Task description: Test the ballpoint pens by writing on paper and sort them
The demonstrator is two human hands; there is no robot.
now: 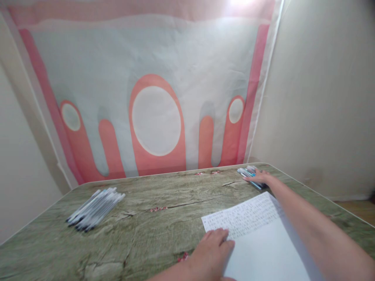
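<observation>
A sheet of white paper (pixel 263 246) lies at the front right, with rows of handwriting across its upper part. My left hand (pixel 215 249) rests flat on the paper's left edge, fingers lying out and holding nothing. At the far right, my right hand (pixel 259 177) reaches over a pile of pens (pixel 251 171) and touches it, thumb and fingers apart. That pile has white, blue and dark pens, partly hidden under the hand. A second bundle of pens (pixel 96 208), pale-barrelled with dark ends, lies side by side at the left.
The table (pixel 164 226) has a wood-grain top with small red printed patches. Behind its back edge hangs a pink, white and grey printed backdrop (pixel 155 117). A plain wall (pixel 316 97) stands to the right.
</observation>
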